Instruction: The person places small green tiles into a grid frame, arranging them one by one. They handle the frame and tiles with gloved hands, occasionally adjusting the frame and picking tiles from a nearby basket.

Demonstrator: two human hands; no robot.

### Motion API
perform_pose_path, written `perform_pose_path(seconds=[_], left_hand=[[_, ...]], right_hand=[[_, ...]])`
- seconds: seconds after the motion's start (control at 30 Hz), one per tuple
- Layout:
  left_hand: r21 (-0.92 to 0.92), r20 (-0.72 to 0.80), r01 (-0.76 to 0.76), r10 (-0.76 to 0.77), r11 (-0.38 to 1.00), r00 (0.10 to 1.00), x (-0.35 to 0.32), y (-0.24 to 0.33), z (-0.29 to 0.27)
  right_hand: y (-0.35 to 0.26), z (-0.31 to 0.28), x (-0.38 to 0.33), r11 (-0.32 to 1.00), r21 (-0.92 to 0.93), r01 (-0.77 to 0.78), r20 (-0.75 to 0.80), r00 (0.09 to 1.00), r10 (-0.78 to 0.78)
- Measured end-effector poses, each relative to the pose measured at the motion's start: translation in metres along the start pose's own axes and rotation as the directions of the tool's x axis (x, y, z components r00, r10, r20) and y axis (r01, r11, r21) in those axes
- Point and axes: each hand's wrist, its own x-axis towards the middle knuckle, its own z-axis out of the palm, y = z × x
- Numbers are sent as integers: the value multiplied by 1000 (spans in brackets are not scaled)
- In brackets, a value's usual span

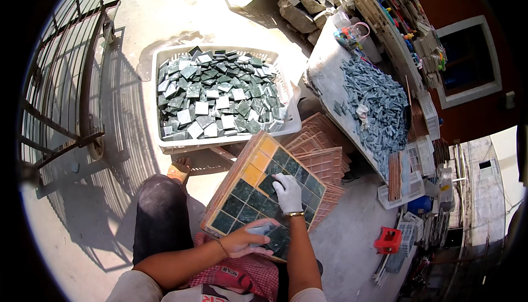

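A square tray (208, 220) with a reddish-brown rim lies tilted in front of me. Rows of dark green square tiles (233, 206) fill most of its grid, while a few cells near the upper left corner show yellow bottom (252, 174). My right hand (289, 193), in a white glove, has its fingertips closed on a dark green tile (268, 185) beside the yellow cells. Over the tray's near edge, my left hand (247, 240) curls around a pale grey-blue tile (263, 230); how many pieces it holds is hidden.
A white crate (291, 120) heaped with loose green tiles (212, 95) stands ahead. Stacked brown trays (319, 159) lie right of it. A board (330, 90) at right carries narrow stone strips (377, 104). A metal rack (82, 82) stands at left, and a red crate (388, 240) at right.
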Motion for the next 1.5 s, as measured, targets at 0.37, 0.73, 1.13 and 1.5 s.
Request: perform_pose_path(seconds=[0.37, 0.73, 1.13, 1.5], left_hand=[[-53, 10, 8, -8, 999, 1000, 0, 4, 4], [-16, -160, -159, 154, 987, 975, -2, 4, 4], [200, -4, -105, 108, 974, 994, -8, 9, 5], [167, 66, -45, 34, 985, 997, -9, 7, 6]], right_hand=[[-11, 17, -17, 993, -84, -83, 38, 996, 86], [-53, -64, -88, 527, 648, -551, 256, 808, 530], [-109, -83, -95, 646, 460, -610, 196, 779, 596], [-63, -71, -54, 197, 929, -313, 110, 743, 661]])
